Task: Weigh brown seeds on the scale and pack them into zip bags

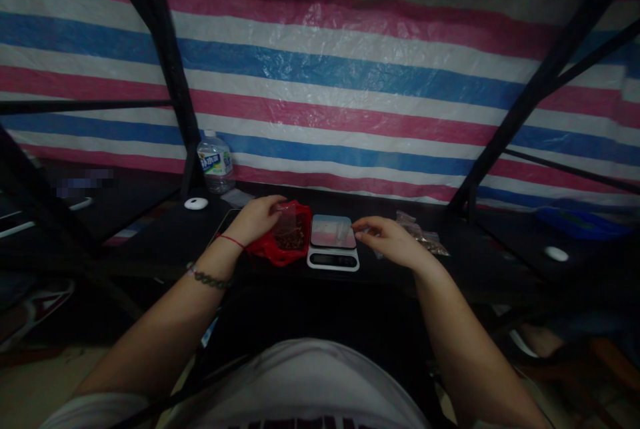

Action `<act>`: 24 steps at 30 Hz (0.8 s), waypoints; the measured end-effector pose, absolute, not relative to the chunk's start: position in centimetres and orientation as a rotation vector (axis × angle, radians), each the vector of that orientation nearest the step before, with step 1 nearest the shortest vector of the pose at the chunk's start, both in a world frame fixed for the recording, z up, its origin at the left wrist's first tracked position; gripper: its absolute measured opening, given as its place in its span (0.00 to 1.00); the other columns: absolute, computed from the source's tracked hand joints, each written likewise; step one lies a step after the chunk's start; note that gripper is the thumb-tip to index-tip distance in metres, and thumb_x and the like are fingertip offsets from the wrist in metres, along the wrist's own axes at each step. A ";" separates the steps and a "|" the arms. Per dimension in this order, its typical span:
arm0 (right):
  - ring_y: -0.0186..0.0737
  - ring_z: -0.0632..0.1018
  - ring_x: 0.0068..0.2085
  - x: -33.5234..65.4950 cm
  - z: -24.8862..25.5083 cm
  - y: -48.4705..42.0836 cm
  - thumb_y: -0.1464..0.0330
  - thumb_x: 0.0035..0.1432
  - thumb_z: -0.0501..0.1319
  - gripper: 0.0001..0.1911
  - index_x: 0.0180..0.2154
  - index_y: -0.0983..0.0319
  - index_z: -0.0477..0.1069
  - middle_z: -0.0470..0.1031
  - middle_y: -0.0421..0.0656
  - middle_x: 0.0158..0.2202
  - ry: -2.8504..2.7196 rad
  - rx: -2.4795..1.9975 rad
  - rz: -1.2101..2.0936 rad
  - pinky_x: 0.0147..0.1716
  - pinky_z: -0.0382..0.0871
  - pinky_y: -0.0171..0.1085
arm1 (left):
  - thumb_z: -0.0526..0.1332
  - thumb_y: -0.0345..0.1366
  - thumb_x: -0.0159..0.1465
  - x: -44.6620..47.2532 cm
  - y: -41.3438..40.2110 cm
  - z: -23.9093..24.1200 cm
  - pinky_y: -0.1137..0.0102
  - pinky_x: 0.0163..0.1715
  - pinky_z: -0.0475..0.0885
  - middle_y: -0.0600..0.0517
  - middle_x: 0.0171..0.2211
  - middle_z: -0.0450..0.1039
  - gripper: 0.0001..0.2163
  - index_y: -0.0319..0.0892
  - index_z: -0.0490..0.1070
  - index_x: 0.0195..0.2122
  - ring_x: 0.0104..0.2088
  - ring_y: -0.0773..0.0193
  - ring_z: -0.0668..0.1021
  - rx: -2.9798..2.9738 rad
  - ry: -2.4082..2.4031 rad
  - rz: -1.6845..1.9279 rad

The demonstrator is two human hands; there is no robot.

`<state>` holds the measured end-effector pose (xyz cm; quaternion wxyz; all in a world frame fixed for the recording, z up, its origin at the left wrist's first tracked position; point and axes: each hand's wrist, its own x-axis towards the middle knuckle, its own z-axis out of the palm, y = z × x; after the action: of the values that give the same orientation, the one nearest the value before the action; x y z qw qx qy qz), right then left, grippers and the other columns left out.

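Small clear object (343, 232), apparently plastic, on the right part of the plate of a white scale (333, 260), just below the centre of the frame. Its long axis appears to run up and down the frame. The right hand (390, 239) is the nearer: its thumb and forefinger, set a narrow gap apart, point leftward at the object's right edge; whether they touch or grip it cannot be told. The left hand (257, 219), fingers loosely bent, lies farther to the left, over the upper left of an open red bag (267, 250) of small brown pieces (293, 237). Clear film (287, 217) shows beside its fingertips; a hold on it cannot be confirmed. The scale stands between bag and right hand, and filled clear packets (434, 243) lie beyond that hand, at right.
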<state>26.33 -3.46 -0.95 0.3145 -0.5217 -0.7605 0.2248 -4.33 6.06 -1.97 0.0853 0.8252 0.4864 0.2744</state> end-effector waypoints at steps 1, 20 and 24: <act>0.38 0.75 0.35 26.3 -0.9 -3.5 0.64 0.56 0.60 0.14 0.43 0.61 0.75 0.77 0.45 0.39 -2.010 -1.373 0.584 0.34 0.69 0.37 | 0.54 0.33 0.60 -4.3 6.0 -1.9 0.67 0.48 0.70 0.44 0.48 0.76 0.21 0.38 0.69 0.54 0.45 0.56 0.78 2.449 1.445 0.863; 0.34 0.75 0.33 23.9 -4.4 -1.6 0.64 0.52 0.64 0.31 0.57 0.61 0.63 0.75 0.46 0.44 -1.788 -1.293 0.743 0.33 0.70 0.35 | 0.61 0.39 0.54 -1.4 3.5 -1.6 0.65 0.41 0.74 0.47 0.40 0.74 0.20 0.38 0.69 0.48 0.39 0.61 0.77 1.798 1.043 1.416; 0.34 0.75 0.31 21.9 -4.8 -1.6 0.61 0.49 0.66 0.28 0.52 0.61 0.66 0.76 0.45 0.41 -1.571 -1.164 0.934 0.29 0.69 0.33 | 0.64 0.40 0.52 1.0 1.5 -2.4 0.66 0.39 0.75 0.49 0.39 0.73 0.22 0.40 0.66 0.47 0.38 0.62 0.76 1.574 0.784 1.253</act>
<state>21.89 -1.61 -4.78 0.4685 -0.4746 -0.6406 0.3807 1.02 1.46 -2.42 0.4716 0.6427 0.3202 0.5118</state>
